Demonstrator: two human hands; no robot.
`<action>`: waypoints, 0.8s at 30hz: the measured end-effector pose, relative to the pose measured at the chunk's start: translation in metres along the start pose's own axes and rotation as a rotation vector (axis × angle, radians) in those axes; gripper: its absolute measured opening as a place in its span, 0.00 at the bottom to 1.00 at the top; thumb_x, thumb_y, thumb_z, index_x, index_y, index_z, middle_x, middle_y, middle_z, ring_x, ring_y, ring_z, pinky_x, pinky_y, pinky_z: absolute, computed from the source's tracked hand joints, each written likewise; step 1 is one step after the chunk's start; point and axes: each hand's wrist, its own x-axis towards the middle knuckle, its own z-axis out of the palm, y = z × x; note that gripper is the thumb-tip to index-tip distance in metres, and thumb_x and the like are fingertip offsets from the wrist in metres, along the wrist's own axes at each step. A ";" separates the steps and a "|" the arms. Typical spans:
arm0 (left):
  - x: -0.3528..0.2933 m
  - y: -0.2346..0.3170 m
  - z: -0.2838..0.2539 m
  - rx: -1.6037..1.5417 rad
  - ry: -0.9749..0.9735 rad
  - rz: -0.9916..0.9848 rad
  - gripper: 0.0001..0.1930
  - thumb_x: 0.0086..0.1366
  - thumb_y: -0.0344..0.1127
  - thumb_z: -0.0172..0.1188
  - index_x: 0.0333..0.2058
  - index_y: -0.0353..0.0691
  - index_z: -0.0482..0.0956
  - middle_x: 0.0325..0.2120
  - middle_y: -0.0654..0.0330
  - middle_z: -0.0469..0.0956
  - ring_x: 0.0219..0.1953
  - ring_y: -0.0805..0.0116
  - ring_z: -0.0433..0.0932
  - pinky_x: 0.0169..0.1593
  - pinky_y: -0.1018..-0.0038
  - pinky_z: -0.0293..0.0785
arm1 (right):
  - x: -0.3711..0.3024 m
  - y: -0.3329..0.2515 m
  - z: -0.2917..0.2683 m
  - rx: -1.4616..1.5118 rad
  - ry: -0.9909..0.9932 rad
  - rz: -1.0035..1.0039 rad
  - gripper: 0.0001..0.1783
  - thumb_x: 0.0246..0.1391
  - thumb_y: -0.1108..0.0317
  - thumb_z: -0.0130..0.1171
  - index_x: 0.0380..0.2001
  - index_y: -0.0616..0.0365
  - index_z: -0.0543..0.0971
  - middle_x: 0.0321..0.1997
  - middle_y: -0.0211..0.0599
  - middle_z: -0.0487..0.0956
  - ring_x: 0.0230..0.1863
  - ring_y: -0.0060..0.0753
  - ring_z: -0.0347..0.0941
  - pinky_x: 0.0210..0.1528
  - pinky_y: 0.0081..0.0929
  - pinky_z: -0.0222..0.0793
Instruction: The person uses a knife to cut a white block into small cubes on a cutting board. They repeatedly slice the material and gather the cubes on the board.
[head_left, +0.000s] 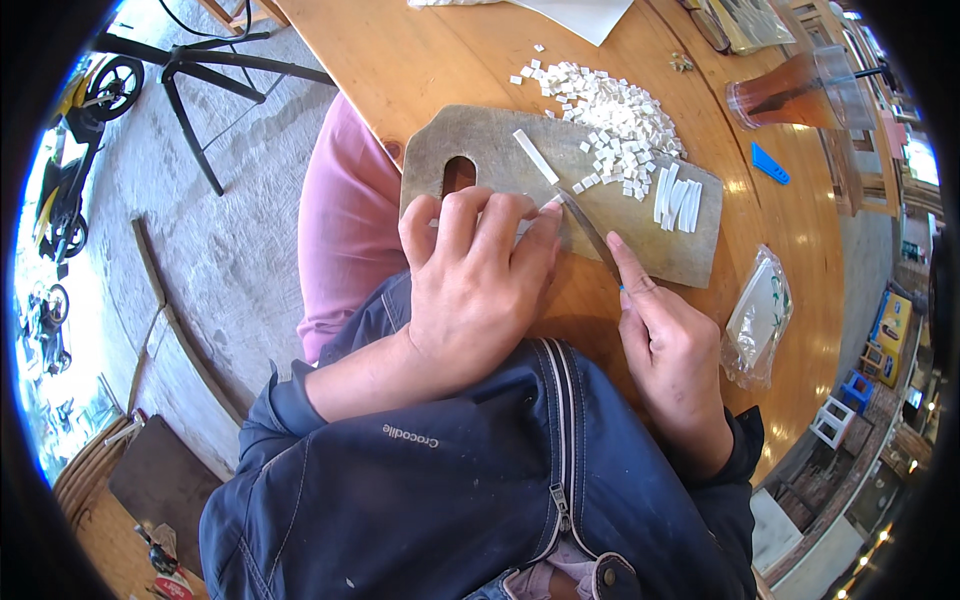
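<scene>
My right hand (pixel 668 330) grips a knife (pixel 592 230), its index finger laid along the back of the narrow blade. The handle is mostly hidden in the palm. My left hand (pixel 475 285), fingers bent, presses down on the wooden cutting board (pixel 428 150) and pins a white strip by its thumb tip, right beside the blade; most of that strip is under the fingers. Just beyond the knife tip lies another white strip (pixel 534 156). Several longer strips (pixel 678 200) rest together at the board's right end. Small white squares (pixel 625 125) are heaped across the board's far edge onto the table.
The board lies on a wooden table (pixel 400 50). To its right are a clear plastic packet (pixel 758 318) with white contents and a blue plastic piece (pixel 769 163). A plastic cup of reddish-brown drink (pixel 785 100) stands far right. Black metal stand legs (pixel 190 70) are on the left floor.
</scene>
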 end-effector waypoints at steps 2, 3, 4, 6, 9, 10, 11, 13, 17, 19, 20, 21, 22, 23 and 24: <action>0.001 0.000 0.000 0.001 -0.002 0.001 0.19 0.54 0.34 0.71 0.47 0.49 0.86 0.41 0.69 0.77 0.49 0.63 0.72 0.58 0.59 0.60 | 0.000 -0.003 -0.001 0.003 -0.016 0.038 0.37 0.55 0.84 0.57 0.68 0.49 0.73 0.23 0.44 0.71 0.22 0.38 0.70 0.32 0.33 0.72; 0.001 0.000 0.001 0.003 -0.002 0.001 0.19 0.54 0.34 0.71 0.47 0.49 0.86 0.41 0.69 0.77 0.49 0.63 0.72 0.58 0.59 0.60 | -0.001 -0.004 0.000 -0.034 -0.011 0.025 0.37 0.55 0.84 0.57 0.68 0.49 0.73 0.23 0.44 0.71 0.22 0.39 0.71 0.32 0.35 0.72; 0.001 0.000 0.000 0.005 -0.001 0.002 0.19 0.54 0.34 0.71 0.47 0.49 0.86 0.41 0.69 0.77 0.49 0.63 0.72 0.58 0.59 0.60 | -0.001 -0.006 0.000 -0.072 -0.005 0.013 0.37 0.54 0.85 0.57 0.68 0.49 0.73 0.23 0.44 0.71 0.22 0.40 0.72 0.32 0.36 0.73; -0.001 0.001 0.000 0.012 -0.005 -0.007 0.19 0.54 0.35 0.71 0.47 0.49 0.86 0.40 0.69 0.77 0.49 0.63 0.72 0.59 0.59 0.60 | -0.002 -0.007 0.002 -0.128 0.004 -0.012 0.38 0.53 0.83 0.58 0.69 0.48 0.72 0.23 0.42 0.70 0.22 0.42 0.72 0.30 0.38 0.73; -0.003 0.002 -0.001 0.030 -0.010 0.000 0.19 0.55 0.35 0.71 0.47 0.48 0.86 0.41 0.69 0.77 0.50 0.63 0.72 0.59 0.58 0.60 | -0.002 -0.004 0.004 -0.152 0.019 -0.031 0.40 0.52 0.80 0.60 0.70 0.48 0.71 0.23 0.38 0.70 0.22 0.43 0.72 0.27 0.40 0.72; -0.003 0.003 -0.001 0.038 -0.012 -0.002 0.19 0.55 0.35 0.71 0.47 0.48 0.86 0.41 0.69 0.77 0.50 0.63 0.72 0.60 0.58 0.60 | -0.001 -0.002 0.003 -0.139 0.019 -0.028 0.40 0.52 0.80 0.60 0.70 0.48 0.70 0.23 0.39 0.70 0.22 0.44 0.73 0.27 0.41 0.72; -0.003 0.002 -0.001 0.036 -0.016 0.002 0.19 0.56 0.36 0.70 0.48 0.48 0.86 0.41 0.69 0.77 0.50 0.64 0.72 0.60 0.58 0.60 | -0.001 0.000 0.001 -0.126 0.019 -0.025 0.40 0.52 0.80 0.60 0.70 0.48 0.70 0.23 0.39 0.70 0.22 0.44 0.73 0.27 0.41 0.72; -0.003 0.001 -0.002 0.030 -0.023 0.007 0.18 0.56 0.36 0.70 0.48 0.48 0.86 0.41 0.69 0.77 0.50 0.64 0.72 0.60 0.58 0.59 | 0.000 0.005 0.002 -0.107 0.061 -0.038 0.40 0.53 0.80 0.60 0.70 0.48 0.70 0.23 0.40 0.70 0.22 0.44 0.73 0.27 0.41 0.72; -0.004 0.000 -0.002 0.012 -0.020 0.002 0.19 0.56 0.36 0.70 0.48 0.48 0.85 0.42 0.68 0.76 0.50 0.64 0.72 0.60 0.58 0.59 | 0.001 0.004 -0.001 -0.038 0.065 -0.034 0.40 0.53 0.82 0.59 0.71 0.48 0.70 0.22 0.40 0.70 0.22 0.43 0.72 0.27 0.41 0.71; -0.004 0.000 -0.001 0.010 -0.020 0.002 0.19 0.57 0.37 0.70 0.49 0.48 0.85 0.42 0.68 0.76 0.50 0.64 0.72 0.60 0.57 0.59 | 0.000 -0.003 -0.003 -0.037 0.021 -0.007 0.37 0.56 0.82 0.58 0.69 0.49 0.72 0.24 0.44 0.72 0.23 0.42 0.72 0.31 0.37 0.72; -0.005 0.000 -0.001 0.010 -0.017 0.001 0.19 0.57 0.37 0.70 0.49 0.48 0.85 0.42 0.68 0.76 0.50 0.64 0.72 0.60 0.57 0.59 | 0.000 -0.006 -0.003 -0.036 -0.001 0.008 0.35 0.58 0.83 0.57 0.69 0.49 0.73 0.24 0.45 0.72 0.23 0.41 0.72 0.32 0.36 0.73; -0.005 0.000 -0.001 0.010 -0.015 -0.001 0.19 0.57 0.37 0.70 0.49 0.48 0.85 0.42 0.68 0.76 0.50 0.64 0.72 0.61 0.57 0.59 | 0.000 -0.006 -0.003 -0.040 -0.011 0.008 0.35 0.58 0.83 0.57 0.69 0.49 0.73 0.24 0.45 0.72 0.23 0.41 0.72 0.32 0.36 0.73; -0.005 0.000 0.000 0.009 -0.012 -0.001 0.19 0.57 0.37 0.70 0.49 0.48 0.85 0.42 0.68 0.76 0.50 0.64 0.72 0.61 0.57 0.59 | 0.000 -0.006 -0.002 -0.043 -0.020 0.012 0.35 0.58 0.83 0.57 0.69 0.49 0.73 0.24 0.45 0.72 0.23 0.40 0.72 0.33 0.35 0.73; -0.005 0.000 0.000 0.009 -0.014 0.001 0.19 0.57 0.37 0.70 0.49 0.48 0.85 0.42 0.68 0.76 0.50 0.63 0.72 0.61 0.57 0.59 | -0.001 -0.006 -0.002 -0.047 -0.029 0.015 0.35 0.57 0.83 0.57 0.69 0.49 0.72 0.24 0.45 0.72 0.23 0.40 0.72 0.33 0.35 0.73; -0.005 0.001 -0.001 0.010 -0.016 0.002 0.19 0.57 0.37 0.70 0.49 0.48 0.85 0.42 0.68 0.76 0.50 0.63 0.72 0.61 0.57 0.59 | -0.002 -0.003 0.000 -0.049 -0.014 -0.011 0.37 0.55 0.82 0.58 0.69 0.49 0.72 0.23 0.43 0.70 0.22 0.40 0.71 0.30 0.37 0.72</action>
